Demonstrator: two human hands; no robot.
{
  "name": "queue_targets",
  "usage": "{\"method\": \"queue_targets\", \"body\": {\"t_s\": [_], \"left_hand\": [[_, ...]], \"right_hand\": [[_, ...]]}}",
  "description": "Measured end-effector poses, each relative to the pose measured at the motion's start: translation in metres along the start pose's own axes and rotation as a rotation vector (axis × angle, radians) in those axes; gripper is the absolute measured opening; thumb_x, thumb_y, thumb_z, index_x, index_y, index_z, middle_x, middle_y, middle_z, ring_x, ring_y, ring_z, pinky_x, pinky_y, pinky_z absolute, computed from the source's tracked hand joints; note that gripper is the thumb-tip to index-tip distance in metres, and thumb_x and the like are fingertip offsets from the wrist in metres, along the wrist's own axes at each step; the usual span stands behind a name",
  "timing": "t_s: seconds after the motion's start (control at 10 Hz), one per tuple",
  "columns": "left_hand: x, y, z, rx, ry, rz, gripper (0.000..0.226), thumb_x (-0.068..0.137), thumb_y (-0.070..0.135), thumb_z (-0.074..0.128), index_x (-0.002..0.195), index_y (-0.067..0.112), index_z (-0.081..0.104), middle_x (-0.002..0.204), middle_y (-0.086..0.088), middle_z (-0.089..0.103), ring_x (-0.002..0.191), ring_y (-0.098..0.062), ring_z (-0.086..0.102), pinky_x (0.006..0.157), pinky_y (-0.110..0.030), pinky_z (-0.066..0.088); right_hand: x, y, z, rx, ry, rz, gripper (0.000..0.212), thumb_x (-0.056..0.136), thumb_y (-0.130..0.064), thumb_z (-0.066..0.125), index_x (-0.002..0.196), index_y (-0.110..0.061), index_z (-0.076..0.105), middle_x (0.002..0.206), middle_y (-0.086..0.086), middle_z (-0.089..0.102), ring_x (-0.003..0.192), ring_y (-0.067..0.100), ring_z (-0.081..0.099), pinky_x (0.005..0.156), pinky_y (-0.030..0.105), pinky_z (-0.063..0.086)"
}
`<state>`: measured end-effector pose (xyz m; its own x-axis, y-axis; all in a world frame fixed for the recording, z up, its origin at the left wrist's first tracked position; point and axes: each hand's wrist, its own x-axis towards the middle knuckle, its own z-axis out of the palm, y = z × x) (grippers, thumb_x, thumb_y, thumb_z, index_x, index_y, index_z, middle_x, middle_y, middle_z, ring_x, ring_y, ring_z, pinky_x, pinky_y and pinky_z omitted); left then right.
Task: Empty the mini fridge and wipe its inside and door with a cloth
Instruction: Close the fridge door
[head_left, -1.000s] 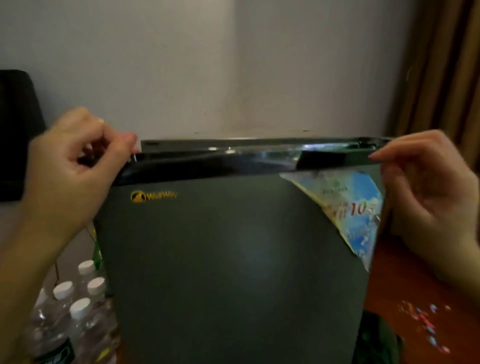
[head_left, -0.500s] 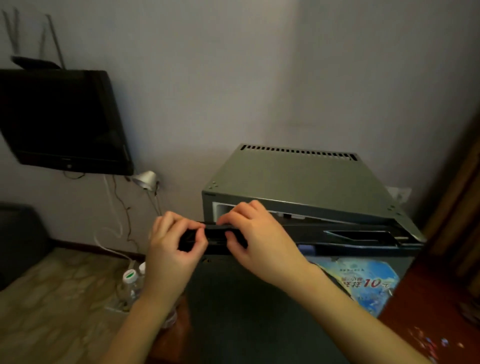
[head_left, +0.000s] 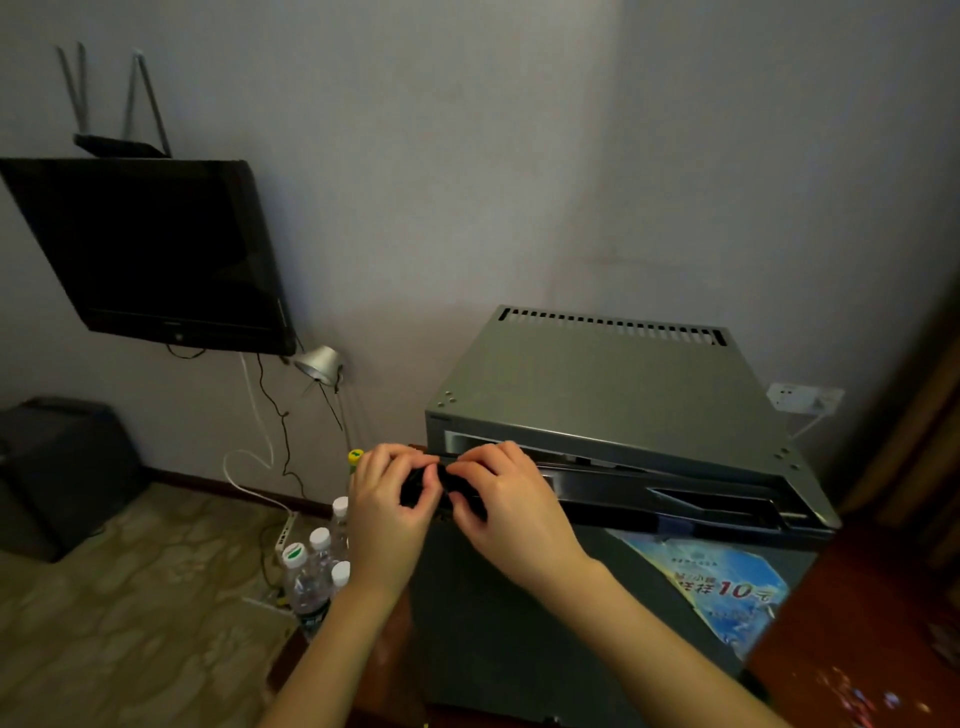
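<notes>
**Dim room, grey mini fridge: grip tips for getting the door open**

Plain grey wall (head_left: 467, 156) behind, w/ a black flat wall-mounted TV (head_left: 150, 249) off to the left. The boxy grey metal mini fridge (head_left: 597, 384) sat against that wall, its flat grey door (head_left: 519, 623) facing the camera. Afaict the door was barely cracked, or maybe closed. Nothing of the inside showed, so emptying and wiping hadn't started imo.

Both hands were at the door's top left corner. The left hand (head_left: 387, 512) pinched the end of the glossy black plastic strip (head_left: 675, 506) along the door's top edge, fingers and thumb round it. The right hand (head_left: 511, 506) curled over the same strip just beside it.

Tips for this step:
- The gap seemed to narrow toward the right, so prob hinged there. The left end was the right spot to pull.
- Pull straight toward yourself, not up, bc that strip looked thin and might flex.
- Free one hand to steady the fridge top.
- Mind the clear plastic water bottles w/ white caps (head_left: 311, 571) on the floor just left of the fridge.
</notes>
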<state>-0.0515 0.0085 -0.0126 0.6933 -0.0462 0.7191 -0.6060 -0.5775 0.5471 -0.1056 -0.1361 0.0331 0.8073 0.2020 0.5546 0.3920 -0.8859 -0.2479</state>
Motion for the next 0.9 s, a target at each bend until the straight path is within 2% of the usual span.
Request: {"method": "queue_targets", "body": {"t_s": [0.2, 0.5, 0.7, 0.8, 0.9], "left_hand": [[0.014, -0.004, 0.012, 0.028, 0.006, 0.001, 0.025, 0.089, 0.033, 0.048, 0.091, 0.019, 0.069, 0.094, 0.009, 0.059, 0.096, -0.009, 0.048, 0.079, -0.041, 0.046], [0.028, -0.01, 0.029, 0.033, -0.01, 0.0, 0.027, 0.089, 0.034, 0.047, 0.093, 0.02, 0.069, 0.097, 0.009, 0.061, 0.099, -0.011, 0.052, 0.085, -0.026, 0.036], [0.027, -0.016, 0.03, 0.055, -0.008, 0.006, 0.027, 0.088, 0.036, 0.046, 0.095, 0.023, 0.068, 0.099, 0.014, 0.059, 0.101, -0.009, 0.051, 0.085, -0.032, 0.038], [0.031, -0.015, 0.03, -0.007, -0.014, -0.004, 0.024, 0.089, 0.038, 0.048, 0.098, 0.026, 0.066, 0.102, 0.015, 0.059, 0.102, -0.008, 0.051, 0.086, -0.032, 0.041], [0.017, -0.005, 0.032, -0.255, 0.096, -0.305, 0.032, 0.09, 0.034, 0.059, 0.122, 0.029, 0.054, 0.121, 0.011, 0.052, 0.113, -0.009, 0.049, 0.093, -0.028, 0.041]], "right_hand": [[0.01, 0.009, 0.007, -0.024, 0.049, 0.049, 0.028, 0.086, -0.024, 0.065, 0.112, -0.018, 0.067, 0.105, -0.003, 0.064, 0.098, 0.014, 0.055, 0.081, 0.028, 0.05], [0.023, 0.024, 0.015, -0.038, 0.06, 0.08, 0.025, 0.085, -0.025, 0.064, 0.107, -0.016, 0.069, 0.101, -0.001, 0.064, 0.094, 0.017, 0.056, 0.079, 0.031, 0.052], [0.025, 0.028, 0.014, -0.022, 0.038, 0.065, 0.026, 0.083, -0.027, 0.064, 0.106, -0.017, 0.069, 0.1, -0.001, 0.064, 0.091, 0.018, 0.056, 0.076, 0.032, 0.052], [0.026, 0.028, 0.011, 0.002, 0.013, 0.073, 0.029, 0.085, -0.029, 0.061, 0.112, -0.018, 0.067, 0.104, -0.003, 0.063, 0.094, 0.015, 0.055, 0.08, 0.03, 0.052], [0.024, 0.024, 0.003, 0.106, -0.025, 0.092, 0.034, 0.09, -0.029, 0.057, 0.123, -0.022, 0.06, 0.115, -0.005, 0.06, 0.106, 0.011, 0.05, 0.091, 0.026, 0.048]]}}
